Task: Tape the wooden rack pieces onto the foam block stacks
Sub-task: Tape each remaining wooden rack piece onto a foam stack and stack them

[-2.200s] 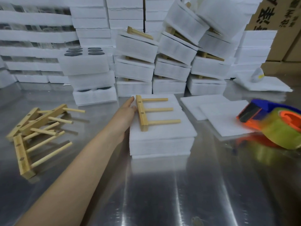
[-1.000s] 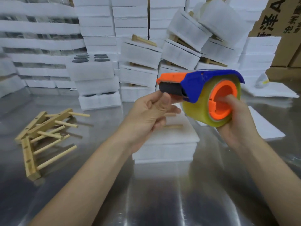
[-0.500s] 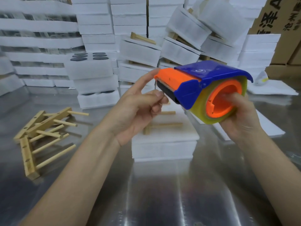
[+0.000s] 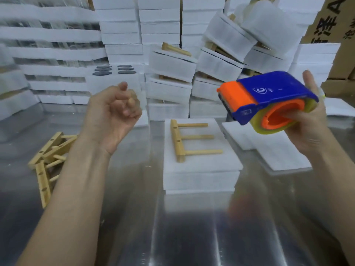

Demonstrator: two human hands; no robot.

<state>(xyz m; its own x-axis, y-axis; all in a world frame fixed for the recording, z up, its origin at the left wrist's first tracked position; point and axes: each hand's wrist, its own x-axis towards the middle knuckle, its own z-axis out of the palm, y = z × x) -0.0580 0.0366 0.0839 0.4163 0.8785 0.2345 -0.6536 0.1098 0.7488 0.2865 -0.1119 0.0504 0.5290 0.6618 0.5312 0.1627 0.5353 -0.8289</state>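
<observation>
Your right hand (image 4: 307,123) grips the tape dispenser (image 4: 267,100), fingers inside its core. Your left hand (image 4: 113,116) hangs loosely curled, empty. The wooden rack piece (image 4: 180,143) lies untaped atop the foam block stack (image 4: 201,169).

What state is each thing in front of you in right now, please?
Tape dispenser: held in the air by the right hand, fingers inside the roll.
Left hand: raised, loosely curled, holding nothing that I can see.
Wooden rack piece: lying flat on the foam block stack, no tape visible.
Spare rack pieces: piled loose on the metal table.
</observation>
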